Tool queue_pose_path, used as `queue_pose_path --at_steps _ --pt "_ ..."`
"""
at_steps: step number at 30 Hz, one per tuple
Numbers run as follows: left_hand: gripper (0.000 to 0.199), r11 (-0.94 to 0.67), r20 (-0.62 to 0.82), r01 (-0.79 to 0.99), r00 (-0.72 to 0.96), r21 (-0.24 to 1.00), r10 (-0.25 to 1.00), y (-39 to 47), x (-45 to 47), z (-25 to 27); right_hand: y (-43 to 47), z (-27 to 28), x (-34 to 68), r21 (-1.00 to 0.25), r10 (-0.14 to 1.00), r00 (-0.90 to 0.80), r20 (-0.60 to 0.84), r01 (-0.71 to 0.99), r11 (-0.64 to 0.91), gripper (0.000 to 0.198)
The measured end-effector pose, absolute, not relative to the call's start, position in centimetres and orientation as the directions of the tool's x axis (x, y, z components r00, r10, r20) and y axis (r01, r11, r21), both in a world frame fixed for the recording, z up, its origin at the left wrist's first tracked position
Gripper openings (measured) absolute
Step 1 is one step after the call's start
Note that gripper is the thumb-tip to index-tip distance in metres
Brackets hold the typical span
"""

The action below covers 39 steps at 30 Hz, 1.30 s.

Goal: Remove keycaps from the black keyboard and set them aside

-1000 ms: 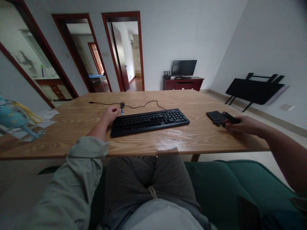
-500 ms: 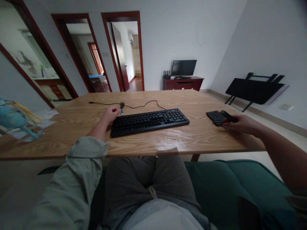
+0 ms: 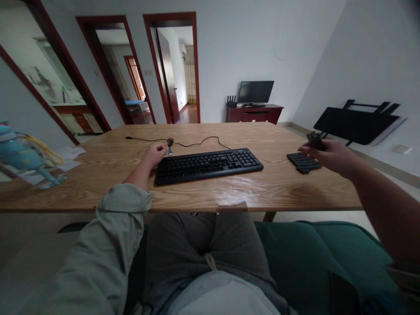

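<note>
A black keyboard lies at a slight slant on the wooden table in front of me. At its upper left corner rests my left hand, fingers curled together; what they grip, if anything, is hidden. A small blue and white piece shows just beside those fingertips, below a coiled bundle of black cable. On the right, my right hand is raised above the table, closed around a short black block-like object. Under and left of that hand lies a flat, ridged black pad.
A blue plush-like thing with a yellow strap and white papers sit at the table's left. Brown tape covers part of the front edge. A folded black table leans against the right wall.
My right hand has lifted the black block-like object up from beside the ridged pad and tilted it. My left hand stays by the keyboard corner. The view has shifted slightly.
</note>
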<state>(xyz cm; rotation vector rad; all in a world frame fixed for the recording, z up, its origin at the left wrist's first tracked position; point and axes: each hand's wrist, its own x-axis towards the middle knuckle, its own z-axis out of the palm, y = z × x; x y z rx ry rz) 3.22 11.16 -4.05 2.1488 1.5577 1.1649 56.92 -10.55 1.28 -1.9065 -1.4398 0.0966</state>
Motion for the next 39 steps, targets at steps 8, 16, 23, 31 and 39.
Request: queue_pose_path --at_steps 8,16,23,31,39 --pt "0.025 -0.413 0.442 0.676 0.142 0.610 0.885 11.3 3.5 -4.3 -5.6 4.8 42.0 -0.758 0.904 0.053 0.425 0.566 0.324 0.046" --pt "0.027 -0.438 0.424 0.636 0.187 0.636 0.886 12.2 3.4 -5.1 1.6 -0.8 34.3 -0.813 0.929 -0.136 0.344 0.453 0.367 0.037" --pt "0.028 -0.477 0.461 0.671 0.221 0.568 0.860 10.3 5.3 -3.4 2.8 -2.8 35.6 -0.884 0.951 -0.008 0.310 0.366 0.292 0.046" --pt "0.036 -0.769 0.449 0.477 0.626 0.426 0.638 6.3 14.8 -1.1 2.6 -2.2 35.2 -0.933 0.961 -0.019 0.277 0.235 0.273 0.041" --pt "0.021 -0.782 0.453 0.466 0.640 0.413 0.621 6.9 15.7 -2.4 2.3 -2.3 37.1 -0.951 0.960 -0.152 0.234 0.171 0.259 0.032"
